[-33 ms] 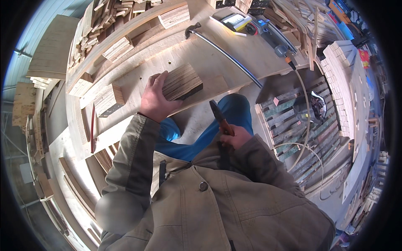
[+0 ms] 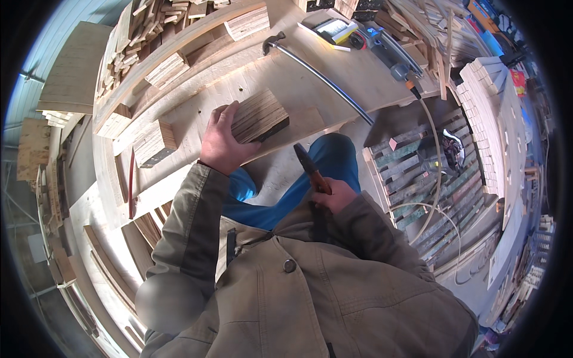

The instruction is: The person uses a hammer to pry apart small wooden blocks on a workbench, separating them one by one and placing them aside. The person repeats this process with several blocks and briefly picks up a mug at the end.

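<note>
My left hand [image 2: 221, 141] grips the left end of a laminated wooden block [image 2: 262, 114], thumb along its near edge and fingers over the far side. The block lies near the front edge of the workbench [image 2: 224, 77], and its near right side is dark. In front of my right knee, my right hand [image 2: 339, 197] is closed round the brown handle of a tool with a dark, tapering front [image 2: 305, 158]; its exact kind is not clear. The tool points up and left, apart from the block. A claw hammer [image 2: 322, 77] with a long metal shaft rests farther back on the bench.
More wooden blocks [image 2: 156, 143] and a thin red stick [image 2: 132, 179] are on the left. Scrap wood [image 2: 128, 45] is piled behind. A corded power tool [image 2: 391, 56] lies at the back right. Its pale cable [image 2: 440, 137] hangs over a slatted pallet [image 2: 412, 194].
The dark front of the tool in my right hand has swung slightly left. My left hand and the block stay where they were.
</note>
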Motion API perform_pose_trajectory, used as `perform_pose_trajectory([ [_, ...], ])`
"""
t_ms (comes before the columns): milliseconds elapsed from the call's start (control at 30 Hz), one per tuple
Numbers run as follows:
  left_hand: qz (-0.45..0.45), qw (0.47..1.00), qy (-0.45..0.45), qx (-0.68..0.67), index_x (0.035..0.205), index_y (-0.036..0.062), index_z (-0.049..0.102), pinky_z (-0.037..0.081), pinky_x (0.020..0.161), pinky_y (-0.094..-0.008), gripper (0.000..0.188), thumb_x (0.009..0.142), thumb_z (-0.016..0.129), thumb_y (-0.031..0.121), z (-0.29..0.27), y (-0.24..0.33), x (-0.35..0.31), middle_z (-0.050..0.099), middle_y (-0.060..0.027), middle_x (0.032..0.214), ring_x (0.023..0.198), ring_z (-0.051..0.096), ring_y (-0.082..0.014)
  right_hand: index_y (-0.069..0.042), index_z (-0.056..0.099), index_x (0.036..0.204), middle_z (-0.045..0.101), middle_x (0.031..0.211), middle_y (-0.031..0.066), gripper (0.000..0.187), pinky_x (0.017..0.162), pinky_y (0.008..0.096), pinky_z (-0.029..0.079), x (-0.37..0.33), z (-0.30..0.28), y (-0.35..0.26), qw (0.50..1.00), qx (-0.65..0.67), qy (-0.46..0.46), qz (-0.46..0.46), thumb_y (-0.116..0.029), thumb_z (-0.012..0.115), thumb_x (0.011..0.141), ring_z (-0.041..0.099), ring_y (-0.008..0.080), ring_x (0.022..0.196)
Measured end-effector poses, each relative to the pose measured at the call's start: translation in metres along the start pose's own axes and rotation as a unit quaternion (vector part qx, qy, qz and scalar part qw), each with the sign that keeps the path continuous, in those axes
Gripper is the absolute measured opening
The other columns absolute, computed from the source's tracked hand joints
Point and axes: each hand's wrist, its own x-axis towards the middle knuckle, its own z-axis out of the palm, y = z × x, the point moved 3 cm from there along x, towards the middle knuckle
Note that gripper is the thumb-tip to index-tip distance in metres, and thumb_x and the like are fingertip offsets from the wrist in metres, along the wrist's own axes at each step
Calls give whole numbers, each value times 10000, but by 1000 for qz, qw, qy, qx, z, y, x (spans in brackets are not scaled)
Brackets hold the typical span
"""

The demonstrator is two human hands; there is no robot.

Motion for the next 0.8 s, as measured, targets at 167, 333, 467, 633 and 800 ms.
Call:
perform_pose_trajectory([
  [167, -23, 999, 41, -15, 1491, -1, 551, 509, 1141, -452, 958, 648, 941, 236, 9, 6, -5, 568, -219, 1413, 1322, 585, -389, -18, 683, 1306, 754, 1110, 216, 466, 971, 437, 529, -3, 15, -24, 989, -124, 49, -70, -279, 763, 928, 714, 394, 1090],
  [333, -31, 998, 34, -34, 1487, 3, 548, 510, 1136, -453, 950, 659, 944, 245, 11, 8, -6, 562, -233, 1406, 1315, 582, -401, -13, 682, 1303, 756, 1073, 191, 448, 950, 408, 538, -1, 18, -28, 984, -142, 63, -88, -254, 767, 934, 729, 326, 1031],
  [467, -47, 998, 48, -21, 1493, 17, 538, 511, 1130, -463, 955, 668, 955, 257, 20, 21, -12, 544, -242, 1405, 1313, 573, -408, -6, 677, 1254, 738, 994, 139, 402, 897, 372, 549, -5, 15, -32, 990, -103, 83, -53, -233, 769, 935, 716, 248, 934],
  [633, -34, 995, 87, 23, 1508, 55, 506, 525, 1089, -493, 981, 663, 970, 240, 32, 36, -24, 533, -242, 1385, 1282, 566, -429, 13, 659, 1217, 701, 886, 100, 369, 712, 350, 535, 5, 23, -30, 994, 34, 90, -44, -226, 759, 954, 675, 180, 760],
  [800, -17, 994, 96, 45, 1535, 43, 455, 515, 1067, -522, 1017, 693, 956, 317, 39, 40, -29, 506, -255, 1377, 1271, 522, -449, 40, 639, 1199, 699, 847, 118, 385, 633, 352, 536, 22, 49, -29, 986, 116, 98, -71, -230, 754, 950, 681, 196, 694],
])
